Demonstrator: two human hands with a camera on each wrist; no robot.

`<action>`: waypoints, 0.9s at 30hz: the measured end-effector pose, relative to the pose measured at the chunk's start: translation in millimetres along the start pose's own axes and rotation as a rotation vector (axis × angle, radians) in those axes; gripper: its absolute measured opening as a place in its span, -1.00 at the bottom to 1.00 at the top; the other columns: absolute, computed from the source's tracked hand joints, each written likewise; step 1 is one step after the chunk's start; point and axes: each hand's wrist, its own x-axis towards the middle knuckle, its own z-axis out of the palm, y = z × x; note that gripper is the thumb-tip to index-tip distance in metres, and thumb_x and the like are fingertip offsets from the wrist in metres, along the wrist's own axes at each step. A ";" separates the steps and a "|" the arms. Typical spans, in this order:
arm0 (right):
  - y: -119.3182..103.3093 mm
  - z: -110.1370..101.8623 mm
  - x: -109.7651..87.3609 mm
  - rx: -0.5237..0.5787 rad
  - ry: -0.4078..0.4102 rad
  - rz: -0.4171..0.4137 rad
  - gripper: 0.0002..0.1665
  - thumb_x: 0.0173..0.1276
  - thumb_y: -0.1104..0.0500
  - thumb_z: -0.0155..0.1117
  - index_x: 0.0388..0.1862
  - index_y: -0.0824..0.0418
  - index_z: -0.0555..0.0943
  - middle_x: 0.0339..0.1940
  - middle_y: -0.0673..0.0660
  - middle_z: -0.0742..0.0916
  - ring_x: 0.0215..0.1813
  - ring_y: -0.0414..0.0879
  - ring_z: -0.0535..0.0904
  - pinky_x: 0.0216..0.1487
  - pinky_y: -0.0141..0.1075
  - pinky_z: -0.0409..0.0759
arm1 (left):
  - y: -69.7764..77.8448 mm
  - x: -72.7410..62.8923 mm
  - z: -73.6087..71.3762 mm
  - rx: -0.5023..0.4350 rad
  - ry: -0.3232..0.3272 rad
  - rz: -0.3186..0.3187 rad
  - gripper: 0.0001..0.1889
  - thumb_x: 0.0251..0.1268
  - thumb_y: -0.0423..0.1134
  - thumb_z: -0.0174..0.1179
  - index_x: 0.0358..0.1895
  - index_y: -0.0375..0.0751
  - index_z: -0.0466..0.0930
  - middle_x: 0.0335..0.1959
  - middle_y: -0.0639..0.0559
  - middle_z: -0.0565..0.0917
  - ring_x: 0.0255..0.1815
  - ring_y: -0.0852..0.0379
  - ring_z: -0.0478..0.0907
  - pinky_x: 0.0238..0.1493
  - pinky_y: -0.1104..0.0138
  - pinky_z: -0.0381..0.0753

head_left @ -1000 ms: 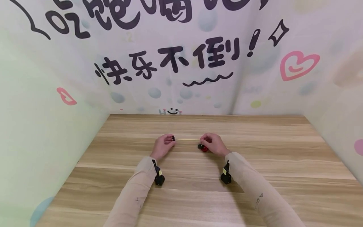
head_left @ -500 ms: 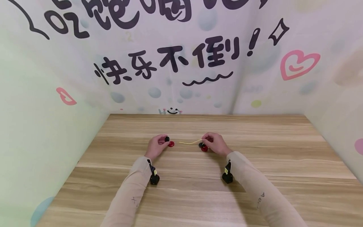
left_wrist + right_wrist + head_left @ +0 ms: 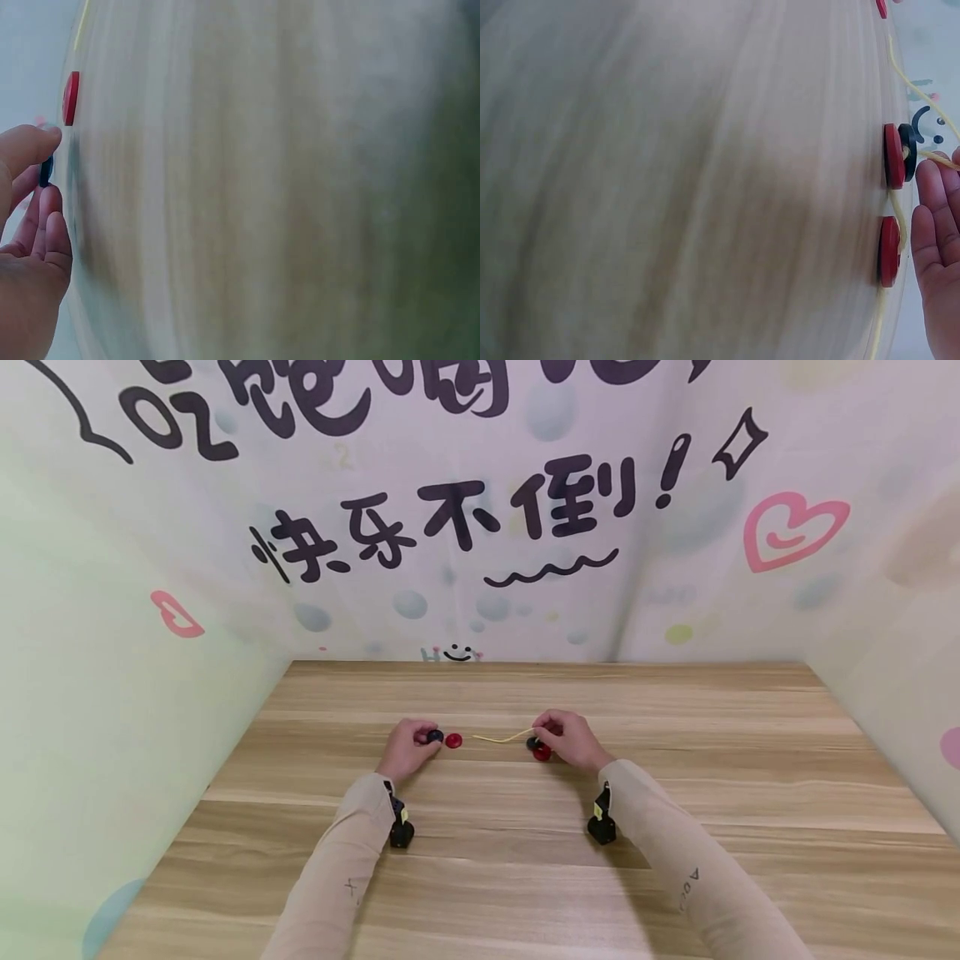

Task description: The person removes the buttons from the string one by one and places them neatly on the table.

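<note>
My left hand (image 3: 407,749) pinches a dark round button-like disc (image 3: 435,737) between thumb and fingers, just over the table. Right beside it lies a red disc (image 3: 453,741); the two look apart. A thin yellow string (image 3: 498,741) runs slack from near that disc to my right hand (image 3: 567,739), whose fingertips pinch it. Under the right fingers are a dark disc (image 3: 908,152) and a red disc (image 3: 893,156), side by side on the string. In the right wrist view another red disc (image 3: 889,251) sits further along the string.
A wood-grain table (image 3: 495,893) spreads under both arms. Behind it stands a printed wall cloth (image 3: 480,610) with dark lettering. Black wrist cameras (image 3: 401,833) hang below the sleeves, near the tabletop.
The string was taut between both hands and now lies slack, its left end released. My left hand moved left with the dark disc and tipped it flatter. The right hand barely moved.
</note>
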 end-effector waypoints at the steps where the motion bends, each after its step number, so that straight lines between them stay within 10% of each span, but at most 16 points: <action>1: 0.1 -0.1 0.0 0.000 0.000 0.002 -0.93 0.22 0.29 0.16 -0.35 0.28 0.56 -0.42 0.09 0.63 -0.36 -0.12 0.51 -0.33 -0.33 0.48 | -0.9 -0.5 -0.1 0.006 -0.005 -0.001 -0.69 -0.06 -0.46 0.26 -0.16 -0.47 0.54 -0.27 -0.24 0.46 -0.32 -0.01 0.44 -0.23 0.24 0.47; 18: -2.0 -1.3 -1.4 -0.023 -0.015 0.010 -0.93 0.23 0.28 0.16 -0.34 0.28 0.56 -0.42 0.09 0.62 -0.37 -0.12 0.50 -0.35 -0.34 0.48 | -1.7 1.5 1.0 0.007 -0.071 -0.031 -0.70 -0.02 -0.45 0.23 -0.15 -0.46 0.55 -0.20 -0.24 0.53 -0.28 0.00 0.43 -0.23 0.30 0.41; 27: -1.0 -0.7 -1.9 -0.038 -0.008 0.004 -0.93 0.23 0.27 0.16 -0.34 0.27 0.56 -0.43 0.08 0.62 -0.39 -0.14 0.49 -0.39 -0.35 0.47 | -36.0 19.9 3.8 -0.070 -0.151 0.048 -0.61 -0.06 -0.23 0.32 -0.11 -0.34 0.56 -0.31 -0.09 0.56 -0.33 0.07 0.44 -0.25 0.32 0.44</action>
